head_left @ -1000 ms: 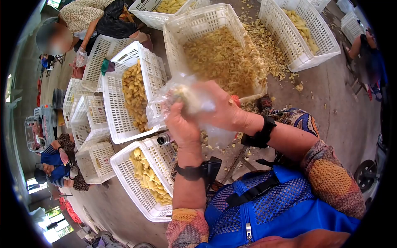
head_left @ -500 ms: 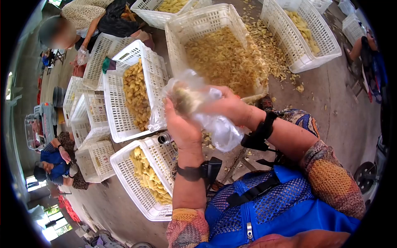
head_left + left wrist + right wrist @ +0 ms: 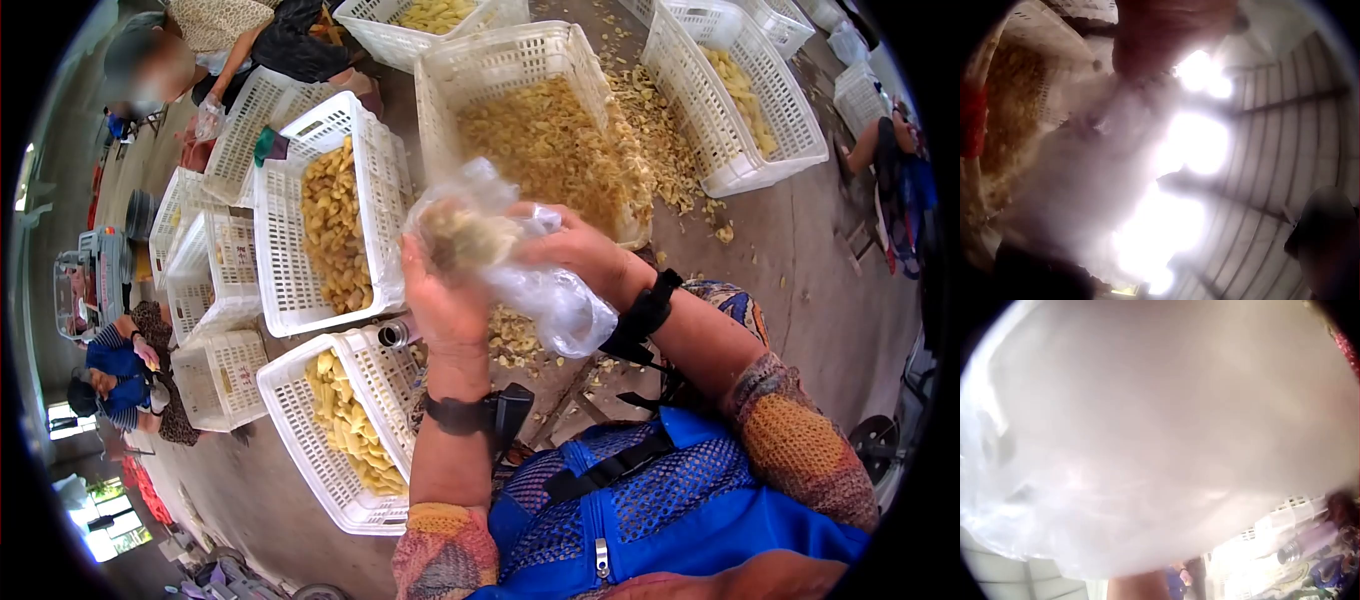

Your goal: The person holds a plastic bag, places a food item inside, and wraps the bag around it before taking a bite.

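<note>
Plastic bag (image 3: 565,308), likely light and slippery, is gripped by curled left hand (image 3: 445,300) and right hand (image 3: 592,257); best pinched where it bunches between them.

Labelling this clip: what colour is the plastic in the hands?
The plastic is translucent whitish, best seen in the head view.

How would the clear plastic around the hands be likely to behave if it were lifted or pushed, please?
The plastic is probably floppy, as it bunches in loose folds beside the right hand. It is likely light for its size, since it looks thin and see-through. Its glossy shine suggests it may be slippery.
</note>
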`<action>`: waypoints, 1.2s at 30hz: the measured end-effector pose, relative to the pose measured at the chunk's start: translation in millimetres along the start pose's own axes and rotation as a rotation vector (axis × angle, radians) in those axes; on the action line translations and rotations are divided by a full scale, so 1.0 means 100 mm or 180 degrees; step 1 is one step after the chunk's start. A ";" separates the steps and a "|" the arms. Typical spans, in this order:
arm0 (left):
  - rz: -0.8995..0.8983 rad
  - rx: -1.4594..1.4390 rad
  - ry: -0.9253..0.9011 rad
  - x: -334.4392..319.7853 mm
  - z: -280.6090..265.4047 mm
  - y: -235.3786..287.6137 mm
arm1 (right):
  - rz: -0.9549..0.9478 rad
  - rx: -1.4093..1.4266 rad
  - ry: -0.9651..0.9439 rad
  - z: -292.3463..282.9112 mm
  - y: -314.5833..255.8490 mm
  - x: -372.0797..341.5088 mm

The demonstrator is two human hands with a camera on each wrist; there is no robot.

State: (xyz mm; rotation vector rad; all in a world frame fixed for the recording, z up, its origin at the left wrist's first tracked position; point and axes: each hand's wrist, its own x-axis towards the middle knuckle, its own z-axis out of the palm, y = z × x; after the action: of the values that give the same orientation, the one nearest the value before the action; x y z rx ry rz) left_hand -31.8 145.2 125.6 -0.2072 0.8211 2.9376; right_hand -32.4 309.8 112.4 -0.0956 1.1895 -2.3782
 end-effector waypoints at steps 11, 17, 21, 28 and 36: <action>-0.0117 -0.0095 0.0252 -0.01 0.08 -0.01 | 0.0016 0.0204 -0.0419 0.01 -0.29 -0.11; -0.0236 -0.0164 0.0447 -0.01 0.05 -0.01 | -0.0210 0.0268 -0.0706 0.06 -0.49 -0.24; -0.0212 0.0171 0.0522 -0.04 -0.16 -0.02 | -0.0377 0.0501 -0.1203 0.22 -0.64 -0.35; -0.0369 -0.0187 0.0625 -0.06 -0.08 -0.01 | -0.0550 0.0613 -0.2049 0.46 -0.70 -0.51; -0.0223 -0.0011 0.0456 -0.06 0.13 -0.01 | -0.0988 0.0645 -0.3397 0.72 -0.81 -0.70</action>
State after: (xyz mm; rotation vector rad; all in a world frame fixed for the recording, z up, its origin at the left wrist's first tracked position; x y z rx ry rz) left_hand -27.1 153.1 137.2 -0.4420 0.8083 2.8854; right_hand 17.4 328.7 230.0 -1.3549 0.4196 -2.1069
